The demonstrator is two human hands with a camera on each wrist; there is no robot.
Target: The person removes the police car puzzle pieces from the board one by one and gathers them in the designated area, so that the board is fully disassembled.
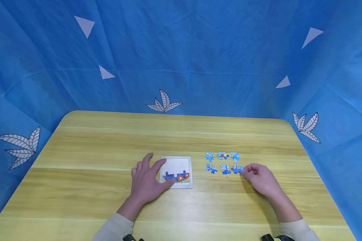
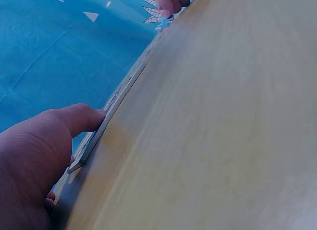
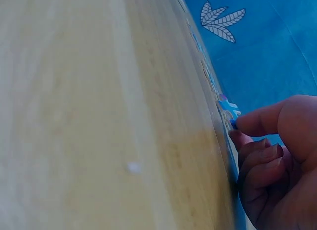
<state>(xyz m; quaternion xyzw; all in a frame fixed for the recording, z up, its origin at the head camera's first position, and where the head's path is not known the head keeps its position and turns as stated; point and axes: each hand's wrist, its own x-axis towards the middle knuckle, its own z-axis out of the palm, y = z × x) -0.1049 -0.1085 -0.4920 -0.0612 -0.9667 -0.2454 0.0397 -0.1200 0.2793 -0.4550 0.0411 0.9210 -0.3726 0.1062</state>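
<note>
A white square puzzle tray lies on the table, its lower part filled with joined jigsaw pieces showing red wheels and a blue vehicle. My left hand rests at the tray's left side, fingers spread; its thumb lies over the tray's near edge. To the right, several loose blue pieces lie in two rows. My right hand pinches a blue jigsaw piece between thumb and index finger at the right end of the near row. That piece looks tilted up in the right wrist view.
The wood-grain table has rounded far corners. Blue cloth with white triangles and leaf prints hangs behind and along both sides. Dark devices at both wrists show at the bottom edge of the head view.
</note>
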